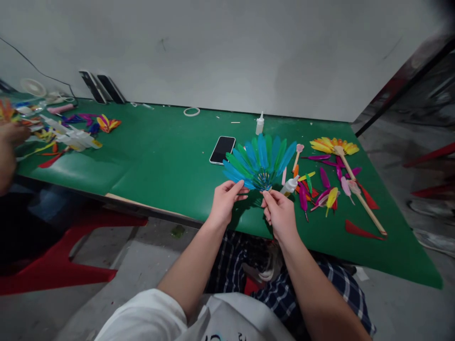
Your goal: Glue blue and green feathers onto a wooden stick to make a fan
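Note:
Over the table's front edge I hold up a fan of blue and green feathers (261, 156), spread wide with its quills meeting at the bottom. My right hand (280, 210) pinches the fan's base between thumb and fingers. At the fan's lower left, my left hand (227, 196) has its thumb and fingers closed on the outermost blue feather. Just right of the fan a white glue bottle (289, 186) lies tilted, its tip pointing up and right. The far side of the fan's base is hidden.
A phone (222, 150) lies behind the fan, and another glue bottle (259, 124) stands near the wall. To the right are loose feathers (324, 177) and a yellow feather fan (334, 145) on a wooden stick. At far left, a co-worker's hand (14, 132) is near more feathers and bottles.

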A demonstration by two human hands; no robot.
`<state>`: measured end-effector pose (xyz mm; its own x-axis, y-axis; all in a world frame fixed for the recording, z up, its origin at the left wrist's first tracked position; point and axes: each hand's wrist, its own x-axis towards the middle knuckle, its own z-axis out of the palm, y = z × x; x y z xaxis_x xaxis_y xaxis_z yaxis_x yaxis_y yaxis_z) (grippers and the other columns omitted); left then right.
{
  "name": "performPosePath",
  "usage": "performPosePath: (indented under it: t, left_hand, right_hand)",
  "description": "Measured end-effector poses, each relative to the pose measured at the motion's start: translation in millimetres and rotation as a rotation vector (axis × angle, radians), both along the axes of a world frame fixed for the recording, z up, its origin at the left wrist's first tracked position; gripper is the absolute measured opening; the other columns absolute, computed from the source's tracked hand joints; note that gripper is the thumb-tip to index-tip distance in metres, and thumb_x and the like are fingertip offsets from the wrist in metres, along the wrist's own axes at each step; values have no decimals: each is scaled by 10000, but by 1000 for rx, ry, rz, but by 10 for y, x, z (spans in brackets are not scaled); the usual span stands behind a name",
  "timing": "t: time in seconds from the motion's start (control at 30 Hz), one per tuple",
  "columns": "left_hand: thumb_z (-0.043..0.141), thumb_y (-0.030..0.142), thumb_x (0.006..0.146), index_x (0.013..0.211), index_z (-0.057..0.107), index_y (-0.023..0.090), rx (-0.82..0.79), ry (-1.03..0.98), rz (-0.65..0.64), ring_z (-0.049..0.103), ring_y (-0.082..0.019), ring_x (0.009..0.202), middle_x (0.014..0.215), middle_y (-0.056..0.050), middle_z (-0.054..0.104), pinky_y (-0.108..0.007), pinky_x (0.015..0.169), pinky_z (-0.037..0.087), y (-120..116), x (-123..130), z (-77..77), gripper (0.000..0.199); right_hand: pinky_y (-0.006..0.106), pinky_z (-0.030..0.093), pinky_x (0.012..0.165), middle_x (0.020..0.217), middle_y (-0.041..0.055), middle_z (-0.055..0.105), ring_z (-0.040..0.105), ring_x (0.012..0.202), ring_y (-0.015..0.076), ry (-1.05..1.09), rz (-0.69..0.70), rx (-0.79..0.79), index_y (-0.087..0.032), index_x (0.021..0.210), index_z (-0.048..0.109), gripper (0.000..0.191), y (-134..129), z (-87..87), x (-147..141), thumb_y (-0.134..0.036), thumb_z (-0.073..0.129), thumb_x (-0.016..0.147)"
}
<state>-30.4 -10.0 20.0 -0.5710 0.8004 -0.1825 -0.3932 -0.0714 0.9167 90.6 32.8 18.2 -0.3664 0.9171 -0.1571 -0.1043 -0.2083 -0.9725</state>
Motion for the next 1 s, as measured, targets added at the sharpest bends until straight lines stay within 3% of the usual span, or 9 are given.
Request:
performPosePath:
  t: [0.23,0.53,0.77,1.0]
  left_hand:
    - [695,290,623,622,547,111,-22,-174,5,602,-103,586,601,-19,621,-207,552,495,34,37,34,232]
    - [658,223,657,665,585,99,-44,-324,-39,608,-104,576,603,-26,624,-216,578,506,85,-16,53,144]
    - [648,292,675,655,587,97,5,-204,-32,593,-103,565,591,-23,609,-225,565,502,88,-1,52,205]
    - [651,331,670,671,589,117,52,-150,-82,630,-147,724,699,-33,649,-255,666,487,52,89,52,222]
  right_hand:
    - [153,184,246,412,-92,397,281,267,18,5,-28,6,-167,631,490,252,-6,8,-5,-393,554,724]
    - [164,204,265,492,-78,428,313,297,18,-20,-19,73,-164,698,522,237,-10,-4,12,-397,545,735]
    - [161,207,260,478,-84,416,311,294,20,-28,-21,68,-167,691,520,236,-1,-5,9,-398,543,735]
    - [146,199,235,486,-88,441,299,270,10,9,-18,24,-168,676,505,245,-2,-48,-11,-403,545,727]
